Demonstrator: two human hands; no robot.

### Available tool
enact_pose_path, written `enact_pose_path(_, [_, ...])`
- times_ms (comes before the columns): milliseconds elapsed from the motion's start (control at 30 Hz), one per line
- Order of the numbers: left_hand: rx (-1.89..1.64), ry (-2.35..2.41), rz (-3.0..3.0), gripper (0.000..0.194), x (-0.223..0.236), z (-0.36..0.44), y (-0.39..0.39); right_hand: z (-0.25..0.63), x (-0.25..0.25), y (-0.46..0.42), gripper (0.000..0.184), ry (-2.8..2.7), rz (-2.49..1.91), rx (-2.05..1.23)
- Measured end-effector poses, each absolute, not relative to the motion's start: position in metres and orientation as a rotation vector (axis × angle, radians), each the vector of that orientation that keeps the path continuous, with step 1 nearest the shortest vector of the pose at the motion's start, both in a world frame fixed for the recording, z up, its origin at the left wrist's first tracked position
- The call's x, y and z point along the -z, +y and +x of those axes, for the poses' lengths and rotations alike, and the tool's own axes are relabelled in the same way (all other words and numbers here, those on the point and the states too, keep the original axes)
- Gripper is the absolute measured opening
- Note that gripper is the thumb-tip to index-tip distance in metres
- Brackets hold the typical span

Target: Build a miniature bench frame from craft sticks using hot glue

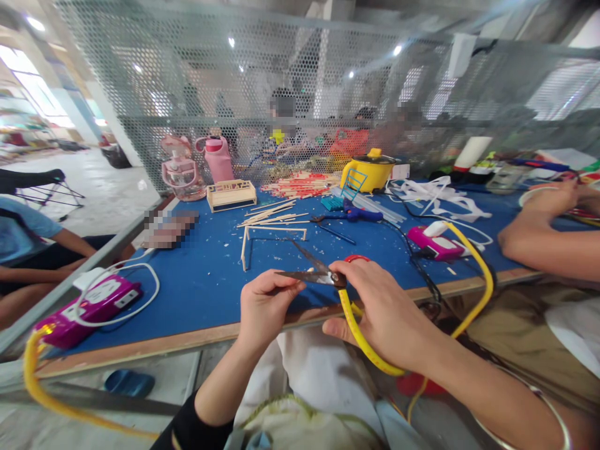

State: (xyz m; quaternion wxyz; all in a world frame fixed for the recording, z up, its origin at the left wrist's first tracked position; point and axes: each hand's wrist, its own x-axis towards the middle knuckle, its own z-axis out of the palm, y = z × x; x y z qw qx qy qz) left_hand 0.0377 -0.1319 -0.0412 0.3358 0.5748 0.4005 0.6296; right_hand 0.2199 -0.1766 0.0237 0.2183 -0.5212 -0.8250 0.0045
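My right hand (pixel 382 306) grips a pair of scissors (pixel 335 278) at the table's front edge, their dark blades parted and pointing left. A bit of red handle shows above my fingers. A curved yellow piece (pixel 351 325) runs down from the pivot beneath my palm. My left hand (pixel 267 300) is pinched closed at the lower blade; whatever its fingertips hold is too small or hidden to tell. Beyond the blades stands a thin wooden stick frame (pixel 276 229). Behind it lie loose wooden sticks (pixel 272 214).
A blue-handled glue gun (pixel 360 212), red-tipped sticks (pixel 300 185) and a yellow pot (pixel 368 174) are farther back. A small wooden tray (pixel 231 195) stands by pink bottles. Purple power strips (pixel 100 309) with cables lie at both sides. Another person's arm (pixel 539 231) rests at right.
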Motion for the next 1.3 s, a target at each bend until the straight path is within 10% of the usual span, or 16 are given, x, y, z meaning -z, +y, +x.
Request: enact_pose_path(1300, [-1.584,0.951,1.464,0.005,0.0444,0.0360,-0.1309,0.2215,-0.0277,-0.1726,0.075,-2.312,-1.428,0.033])
